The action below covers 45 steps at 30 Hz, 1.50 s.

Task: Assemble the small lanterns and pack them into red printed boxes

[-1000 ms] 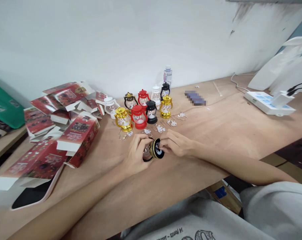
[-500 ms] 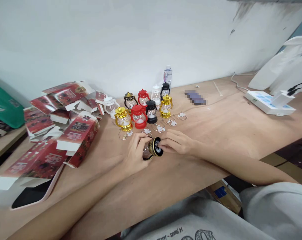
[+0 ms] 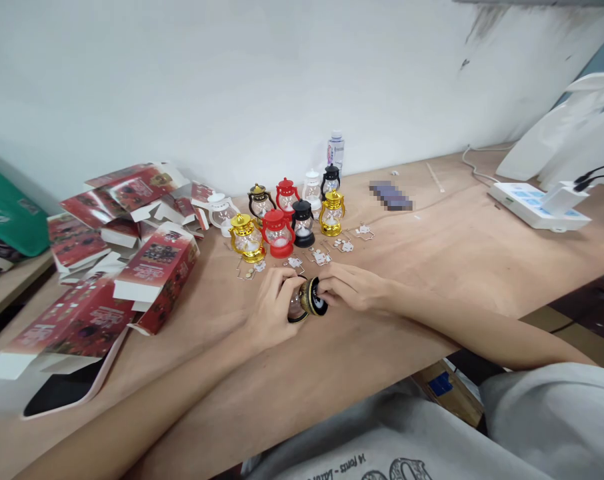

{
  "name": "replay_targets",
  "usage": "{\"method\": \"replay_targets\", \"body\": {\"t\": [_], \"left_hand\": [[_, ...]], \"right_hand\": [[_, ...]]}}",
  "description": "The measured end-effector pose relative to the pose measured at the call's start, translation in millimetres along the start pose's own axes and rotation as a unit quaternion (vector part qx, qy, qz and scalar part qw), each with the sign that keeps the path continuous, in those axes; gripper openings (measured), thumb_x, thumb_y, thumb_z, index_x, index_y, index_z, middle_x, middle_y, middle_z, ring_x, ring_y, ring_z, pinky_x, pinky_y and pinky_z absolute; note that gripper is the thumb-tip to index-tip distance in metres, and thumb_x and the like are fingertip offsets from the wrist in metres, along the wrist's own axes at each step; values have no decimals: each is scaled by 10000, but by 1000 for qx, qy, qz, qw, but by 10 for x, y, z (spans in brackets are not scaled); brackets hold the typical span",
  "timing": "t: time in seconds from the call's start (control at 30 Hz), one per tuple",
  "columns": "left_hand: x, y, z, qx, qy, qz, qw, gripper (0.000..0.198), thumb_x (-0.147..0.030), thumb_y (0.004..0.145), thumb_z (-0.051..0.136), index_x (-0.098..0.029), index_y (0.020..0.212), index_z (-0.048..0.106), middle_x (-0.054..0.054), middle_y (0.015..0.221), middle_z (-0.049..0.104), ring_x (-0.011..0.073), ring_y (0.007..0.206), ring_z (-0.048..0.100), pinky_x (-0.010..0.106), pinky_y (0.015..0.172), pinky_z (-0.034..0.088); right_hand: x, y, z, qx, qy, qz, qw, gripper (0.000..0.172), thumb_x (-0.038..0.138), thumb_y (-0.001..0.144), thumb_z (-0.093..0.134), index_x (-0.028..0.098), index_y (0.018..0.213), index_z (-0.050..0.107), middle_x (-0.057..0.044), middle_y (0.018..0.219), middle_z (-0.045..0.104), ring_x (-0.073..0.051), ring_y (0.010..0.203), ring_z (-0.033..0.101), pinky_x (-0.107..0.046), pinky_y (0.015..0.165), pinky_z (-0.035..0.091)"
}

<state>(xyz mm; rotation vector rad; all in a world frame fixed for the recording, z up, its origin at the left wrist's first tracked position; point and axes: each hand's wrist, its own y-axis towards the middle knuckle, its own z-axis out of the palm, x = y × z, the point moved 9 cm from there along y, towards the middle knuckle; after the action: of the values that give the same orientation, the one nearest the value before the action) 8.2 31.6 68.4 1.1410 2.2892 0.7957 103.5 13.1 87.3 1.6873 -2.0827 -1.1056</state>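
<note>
My left hand (image 3: 271,308) is wrapped round a small black-and-gold toy lantern (image 3: 307,302) lying on its side on the wooden table (image 3: 457,253). My right hand (image 3: 353,287) pinches the lantern's round base with its fingertips. Just beyond my hands stand several small toy lanterns: a gold one (image 3: 247,239), a red one (image 3: 278,233), a black one (image 3: 303,224) and another gold one (image 3: 331,214). Small tags (image 3: 321,257) lie flat between them and my hands.
A heap of red printed cartons (image 3: 127,253) fills the table's left side. A small clear bottle (image 3: 335,150) stands by the wall. A white power strip (image 3: 537,205) with plugged cables lies at the far right, next to white bags (image 3: 572,127).
The lantern has turned slightly between my fingers; both hands stay in the same place.
</note>
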Motion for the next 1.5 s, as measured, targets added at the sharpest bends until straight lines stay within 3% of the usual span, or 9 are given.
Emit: {"method": "replay_targets", "body": {"t": [0.5,0.77,1.13,1.5], "left_hand": [[-11,10,-14,-5,-4,2,1000,352,-250,759,611,-180,1064,450,93,984,486,220,894,514,345,741,476],[64,-14,14,-5,-16,-19,1000,391,-256,735,626,-190,1083,459,96,1003,490,236,941,518,361,778,473],[32,-15,2,-8,-4,-11,1000,361,-264,752,619,-185,1070,469,95,989,487,229,908,507,357,757,469],[20,-8,23,3,-10,-6,1000,357,-273,758,620,-187,1067,464,96,986,493,227,905,517,362,755,476]], "right_hand": [[-34,-31,-4,-14,51,8,999,152,68,913,379,131,849,502,-49,767,550,-111,732,514,-213,652,503],[-29,-15,-64,-15,27,6,1000,54,124,913,469,115,918,522,-60,791,602,-121,749,566,-223,677,518],[-30,-19,-51,-27,9,30,999,47,119,901,466,151,886,497,-34,753,589,-99,683,563,-203,630,510],[-25,-47,7,2,10,24,1000,102,124,913,428,162,847,496,-24,746,572,-89,682,558,-194,623,497]]}}
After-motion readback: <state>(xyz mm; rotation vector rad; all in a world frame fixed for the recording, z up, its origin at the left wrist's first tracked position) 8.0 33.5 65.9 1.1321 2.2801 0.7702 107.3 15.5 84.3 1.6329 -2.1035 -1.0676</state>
